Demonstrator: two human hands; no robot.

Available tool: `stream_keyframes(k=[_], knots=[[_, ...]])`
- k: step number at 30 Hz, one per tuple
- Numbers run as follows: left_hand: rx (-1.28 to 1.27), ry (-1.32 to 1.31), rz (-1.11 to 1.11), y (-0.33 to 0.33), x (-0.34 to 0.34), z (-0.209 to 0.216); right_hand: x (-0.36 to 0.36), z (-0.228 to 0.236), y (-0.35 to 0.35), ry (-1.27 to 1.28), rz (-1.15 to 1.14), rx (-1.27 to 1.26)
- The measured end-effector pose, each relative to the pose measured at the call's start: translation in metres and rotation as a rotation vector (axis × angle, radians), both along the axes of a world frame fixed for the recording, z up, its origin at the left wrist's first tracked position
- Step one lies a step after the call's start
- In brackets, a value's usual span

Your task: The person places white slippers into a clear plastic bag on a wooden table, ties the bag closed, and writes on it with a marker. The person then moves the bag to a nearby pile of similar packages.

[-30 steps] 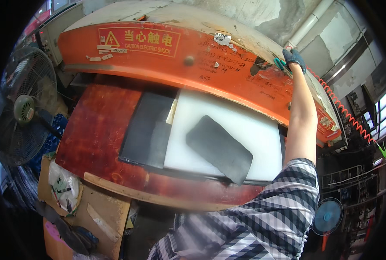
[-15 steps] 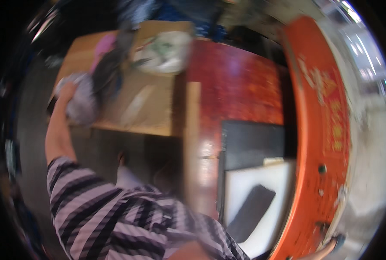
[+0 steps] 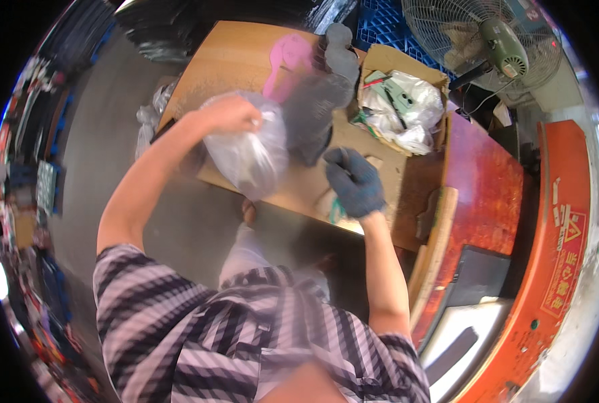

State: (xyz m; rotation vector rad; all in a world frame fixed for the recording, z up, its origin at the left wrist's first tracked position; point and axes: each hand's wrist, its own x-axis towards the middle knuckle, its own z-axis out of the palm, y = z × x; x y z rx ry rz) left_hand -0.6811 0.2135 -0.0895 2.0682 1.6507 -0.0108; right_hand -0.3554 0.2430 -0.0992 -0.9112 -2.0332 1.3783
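- The plastic bag [image 3: 255, 158] is suspended from its gathered top over the near edge of the wooden table [image 3: 205, 57]. Its contents cannot be made out; whether its underside is supported by the table cannot be told.
- The bag's top is pinched between the curled fingers of the bare left hand [image 3: 235, 115]. Should the film be stretched by an off-centre load, it could be torn at the grip and the contents spilled past the edge, toward the foot [image 3: 249, 211] below.
- The gloved right hand [image 3: 356, 183] is held apart from the bag, its fingers curled inward. Whether the teal item [image 3: 337, 211] beneath it is gripped cannot be told. If that item is hard or sharp, the film could be pierced by careless contact.
- The dark flat pieces [image 3: 309, 111] are stacked just beside the bag. If the bag is swung rightward, they could be knocked out of order; the pink flat piece [image 3: 287, 57] could likewise be dragged.
- The cardboard box [image 3: 374, 62] is placed farther right, filled with loose wrapping that could be snagged by a sleeve or glove.
- Beyond the box, a caged fan [image 3: 501, 47] is mounted; if it is run, light film could be blown about.
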Motion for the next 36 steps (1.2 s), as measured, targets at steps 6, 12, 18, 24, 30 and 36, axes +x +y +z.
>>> stream_keyframes(k=[6, 12, 18, 24, 30, 36], knots=[[0.013, -0.185, -0.214, 0.014, -0.029, -0.016, -0.17, -0.02, 0.011, -0.018, -0.008, 0.568], [0.1, -0.345, -0.191, 0.01, -0.036, -0.03, -0.16, -0.051, 0.006, -0.158, -0.038, -0.125], [0.142, -0.393, 0.017, -0.008, -0.017, -0.024, -0.159, -0.077, -0.002, 0.116, -0.227, -0.469], [-0.105, -0.539, 0.369, -0.009, -0.012, -0.023, -0.165, -0.074, 0.0, 0.151, -0.435, -0.635], [-0.48, -1.025, 0.594, -0.007, -0.026, -0.025, -0.151, -0.025, -0.017, -0.08, -0.281, -0.058], [-0.66, -1.275, 0.669, -0.008, -0.039, -0.029, -0.16, -0.028, -0.063, -0.07, -0.315, -0.269]])
